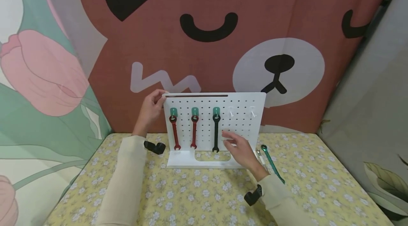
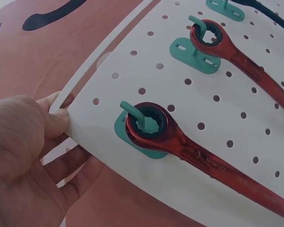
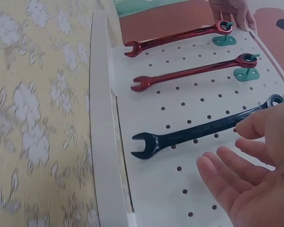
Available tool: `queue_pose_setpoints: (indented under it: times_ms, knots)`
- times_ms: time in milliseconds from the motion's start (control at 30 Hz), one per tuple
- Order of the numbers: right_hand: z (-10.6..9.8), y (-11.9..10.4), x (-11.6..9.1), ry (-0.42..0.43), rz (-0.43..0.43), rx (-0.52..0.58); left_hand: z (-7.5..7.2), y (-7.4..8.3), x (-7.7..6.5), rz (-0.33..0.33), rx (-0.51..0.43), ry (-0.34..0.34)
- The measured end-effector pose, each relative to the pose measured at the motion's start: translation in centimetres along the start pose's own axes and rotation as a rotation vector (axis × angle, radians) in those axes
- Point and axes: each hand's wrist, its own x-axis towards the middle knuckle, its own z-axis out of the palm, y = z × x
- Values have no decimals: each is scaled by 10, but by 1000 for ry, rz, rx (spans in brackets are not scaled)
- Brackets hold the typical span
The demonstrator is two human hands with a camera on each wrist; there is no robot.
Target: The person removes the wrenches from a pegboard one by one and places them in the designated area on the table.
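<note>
A white pegboard (image 1: 242,126) stands upright on its base. My left hand (image 1: 151,109) pinches its upper left corner between thumb and fingers, as the left wrist view shows close up. Two red wrenches (image 1: 175,134) (image 2: 203,161) and a black wrench (image 1: 216,134) hang by their ring ends from green hooks (image 1: 173,111). Just right of the black wrench, my right hand (image 1: 239,150) is held in front of the board with loosely bent fingers and nothing gripped. In the right wrist view its thumb overlaps the black wrench's upper shaft; I cannot tell whether they touch.
Two pale hooks (image 1: 231,113) on the board's right side carry nothing. A green wrench (image 1: 272,164) lies on the flowered tablecloth (image 1: 197,197) to the right, beside a silver tool (image 1: 260,157) partly hidden by the right hand. Behind the table hangs a printed curtain (image 1: 204,63).
</note>
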Motion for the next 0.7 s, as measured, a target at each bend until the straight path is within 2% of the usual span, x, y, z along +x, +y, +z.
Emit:
queue_pose_setpoints:
  times_ms: [133, 700]
  knots:
    - [7, 1, 7, 17, 22, 33, 1, 0, 0, 0, 10, 4]
    - [27, 2, 25, -9, 146, 98, 1, 0, -1, -1, 15, 13]
